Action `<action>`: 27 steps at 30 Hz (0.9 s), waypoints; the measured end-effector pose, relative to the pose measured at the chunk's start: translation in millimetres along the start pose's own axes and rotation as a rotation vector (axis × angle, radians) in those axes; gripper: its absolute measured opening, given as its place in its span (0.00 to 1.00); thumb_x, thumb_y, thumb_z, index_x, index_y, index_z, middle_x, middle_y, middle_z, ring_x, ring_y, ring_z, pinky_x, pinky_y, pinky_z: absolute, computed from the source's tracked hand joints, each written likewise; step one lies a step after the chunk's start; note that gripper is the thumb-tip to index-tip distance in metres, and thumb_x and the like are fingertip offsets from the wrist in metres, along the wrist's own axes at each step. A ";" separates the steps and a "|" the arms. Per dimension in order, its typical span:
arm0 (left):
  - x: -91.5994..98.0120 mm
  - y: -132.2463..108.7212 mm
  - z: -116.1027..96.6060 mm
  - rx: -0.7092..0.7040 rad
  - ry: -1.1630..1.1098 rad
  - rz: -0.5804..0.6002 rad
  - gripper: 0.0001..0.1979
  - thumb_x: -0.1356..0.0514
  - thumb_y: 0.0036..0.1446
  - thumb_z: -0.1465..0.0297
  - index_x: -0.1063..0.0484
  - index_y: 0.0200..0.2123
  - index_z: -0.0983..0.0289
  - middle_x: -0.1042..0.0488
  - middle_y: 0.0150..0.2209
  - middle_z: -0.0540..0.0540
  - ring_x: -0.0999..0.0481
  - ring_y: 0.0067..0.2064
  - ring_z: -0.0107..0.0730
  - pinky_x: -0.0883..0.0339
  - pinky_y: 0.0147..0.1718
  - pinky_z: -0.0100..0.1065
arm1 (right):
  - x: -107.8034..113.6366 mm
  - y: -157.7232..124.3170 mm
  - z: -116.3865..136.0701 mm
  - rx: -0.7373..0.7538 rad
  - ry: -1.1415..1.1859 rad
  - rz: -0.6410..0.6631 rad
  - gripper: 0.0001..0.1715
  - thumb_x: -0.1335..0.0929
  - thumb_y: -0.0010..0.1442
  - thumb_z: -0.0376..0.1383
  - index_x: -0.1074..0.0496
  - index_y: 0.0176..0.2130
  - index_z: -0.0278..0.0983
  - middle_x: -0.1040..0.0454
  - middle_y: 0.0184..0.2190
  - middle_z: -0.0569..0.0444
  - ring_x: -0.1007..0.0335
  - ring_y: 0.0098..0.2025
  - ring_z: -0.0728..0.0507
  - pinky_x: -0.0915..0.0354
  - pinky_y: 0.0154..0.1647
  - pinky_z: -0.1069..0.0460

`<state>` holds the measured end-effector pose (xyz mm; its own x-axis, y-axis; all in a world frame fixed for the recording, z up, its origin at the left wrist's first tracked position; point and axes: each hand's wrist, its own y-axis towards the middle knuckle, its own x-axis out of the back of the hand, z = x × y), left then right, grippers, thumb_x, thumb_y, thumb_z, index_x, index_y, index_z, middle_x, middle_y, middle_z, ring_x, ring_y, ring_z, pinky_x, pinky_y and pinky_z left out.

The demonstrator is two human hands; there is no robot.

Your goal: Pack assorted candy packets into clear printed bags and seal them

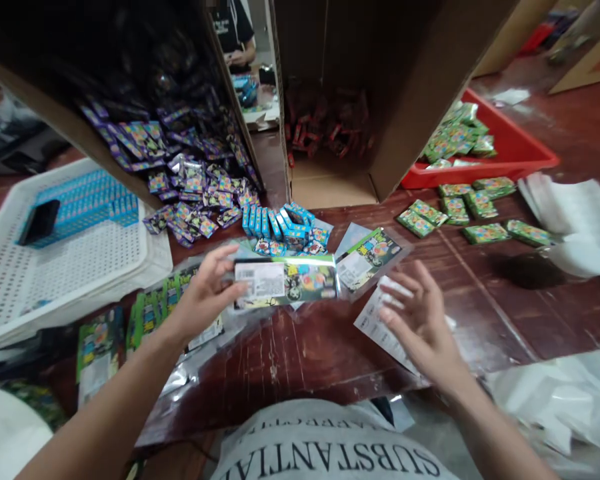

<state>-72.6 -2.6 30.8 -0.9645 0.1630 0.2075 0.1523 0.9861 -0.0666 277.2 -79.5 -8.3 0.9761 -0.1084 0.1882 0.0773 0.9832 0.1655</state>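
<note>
Holds pack (290, 281) in left hand (205, 293) — thumb and fingers closed on its left end, just above table (300, 360), near blue packets (280, 223). Hovers right hand (423, 320) wide open, fingers spread, gripping nothing, over white sheet (373, 325). Looks light, thin, glossy — likely slippery and bendy; best pinched at a short edge, not mid-face.

A dark wooden table (305, 360) bears a white tray (70, 267) at left, a red tray (525, 157) upper right, and green packets (455, 212) just below it.
</note>
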 end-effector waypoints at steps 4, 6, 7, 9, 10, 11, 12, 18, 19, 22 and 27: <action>-22.8 -46.8 24.3 0.135 -0.103 0.060 0.32 0.32 0.57 0.64 0.37 0.63 0.49 0.27 0.60 0.56 0.22 0.54 0.45 0.24 0.50 0.45 | -30.3 -2.9 -8.8 -0.047 0.148 -0.046 0.47 0.28 0.63 0.43 0.55 0.70 0.56 0.34 0.55 0.46 0.25 0.51 0.37 0.22 0.48 0.39; -45.1 -65.7 33.0 0.171 -0.129 0.156 0.27 0.33 0.58 0.64 0.35 0.60 0.49 0.25 0.57 0.56 0.21 0.53 0.44 0.24 0.50 0.46 | -39.4 4.2 -8.2 -0.011 0.130 -0.136 0.42 0.29 0.63 0.42 0.51 0.68 0.54 0.32 0.49 0.48 0.25 0.48 0.38 0.22 0.45 0.41; -56.0 -71.7 35.1 0.165 -0.122 0.197 0.24 0.32 0.58 0.64 0.32 0.57 0.51 0.24 0.54 0.56 0.21 0.52 0.43 0.24 0.50 0.46 | -41.1 7.7 -6.9 -0.001 0.107 -0.157 0.41 0.29 0.63 0.41 0.50 0.67 0.53 0.31 0.47 0.49 0.25 0.47 0.39 0.22 0.45 0.41; -75.5 -74.6 35.2 0.128 -0.092 0.238 0.20 0.31 0.55 0.65 0.29 0.51 0.55 0.23 0.50 0.56 0.21 0.51 0.42 0.25 0.50 0.45 | -41.4 12.8 -4.1 0.003 0.072 -0.105 0.41 0.28 0.63 0.40 0.49 0.66 0.51 0.30 0.44 0.51 0.26 0.45 0.40 0.22 0.44 0.42; -83.8 -71.6 34.0 0.102 -0.089 0.232 0.20 0.30 0.54 0.65 0.30 0.50 0.57 0.24 0.50 0.56 0.21 0.51 0.42 0.25 0.50 0.44 | -41.2 14.3 -3.2 0.001 0.074 -0.031 0.42 0.28 0.62 0.39 0.50 0.67 0.51 0.30 0.44 0.52 0.26 0.44 0.40 0.22 0.45 0.42; -91.1 -66.5 32.5 0.075 -0.094 0.216 0.21 0.30 0.54 0.65 0.30 0.50 0.58 0.25 0.51 0.57 0.21 0.50 0.40 0.25 0.50 0.42 | -41.4 15.0 -2.8 0.000 0.091 0.056 0.44 0.27 0.62 0.39 0.51 0.67 0.52 0.30 0.45 0.52 0.26 0.44 0.41 0.22 0.46 0.42; -97.3 -60.1 31.2 0.049 -0.109 0.194 0.22 0.31 0.55 0.66 0.32 0.52 0.58 0.26 0.51 0.57 0.20 0.48 0.38 0.25 0.48 0.40 | -42.2 15.1 -3.1 0.002 0.115 0.129 0.47 0.26 0.60 0.39 0.52 0.68 0.53 0.31 0.47 0.51 0.25 0.45 0.41 0.23 0.48 0.41; -115.7 -38.7 30.5 -0.062 -0.193 0.110 0.28 0.38 0.64 0.66 0.43 0.64 0.55 0.29 0.58 0.60 0.20 0.44 0.32 0.24 0.43 0.35 | -53.4 5.3 -14.3 0.075 0.148 -0.080 0.43 0.25 0.58 0.35 0.45 0.63 0.57 0.37 0.52 0.53 0.27 0.51 0.42 0.23 0.49 0.43; -116.6 -40.1 31.5 -0.059 -0.199 0.118 0.28 0.39 0.64 0.66 0.44 0.65 0.55 0.30 0.59 0.61 0.20 0.46 0.33 0.24 0.45 0.36 | -55.1 2.8 -16.0 0.090 0.149 -0.088 0.41 0.26 0.59 0.35 0.45 0.63 0.57 0.36 0.51 0.54 0.28 0.51 0.42 0.24 0.50 0.43; -116.9 -47.1 36.9 -0.036 -0.209 0.165 0.30 0.39 0.64 0.66 0.46 0.66 0.55 0.30 0.59 0.61 0.20 0.46 0.33 0.24 0.44 0.36 | -58.1 -2.5 -19.5 0.108 0.157 -0.022 0.40 0.29 0.63 0.34 0.47 0.66 0.56 0.31 0.51 0.53 0.27 0.51 0.42 0.26 0.53 0.42; -110.5 -53.2 45.7 0.008 -0.226 0.170 0.24 0.37 0.62 0.68 0.41 0.59 0.56 0.27 0.49 0.55 0.22 0.45 0.33 0.25 0.42 0.34 | -51.5 -2.5 -27.7 0.008 0.195 0.178 0.42 0.30 0.65 0.36 0.49 0.70 0.54 0.25 0.45 0.54 0.25 0.47 0.43 0.24 0.49 0.45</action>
<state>16.0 -74.6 -33.2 -0.9491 0.3133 -0.0305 0.3148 0.9449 -0.0892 232.4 -72.3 -45.1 0.9950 0.0971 0.0246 -0.0998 0.9830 0.1543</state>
